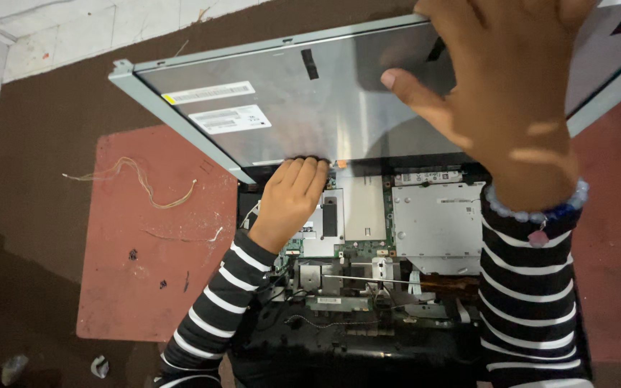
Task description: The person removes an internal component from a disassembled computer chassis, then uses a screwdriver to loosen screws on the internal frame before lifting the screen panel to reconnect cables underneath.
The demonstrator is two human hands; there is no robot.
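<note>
The left hand (292, 197) curls its fingers under the lower edge of the grey metal panel (289, 100), gripping it, while the right hand (501, 93) lies open and flat on top; the tilted panel stands over the opened black case (368, 352), which holds circuit boards (346, 219) and a metal drive cover (436, 223), on the floor (37, 237)

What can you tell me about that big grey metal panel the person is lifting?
The display panel is a flat rectangle with a dull silver metal back in a pale grey frame, carrying two white stickers and short strips of black tape. It is tilted up over the opened computer chassis. The left hand grips its lower edge; the right hand presses flat against its back.
</note>
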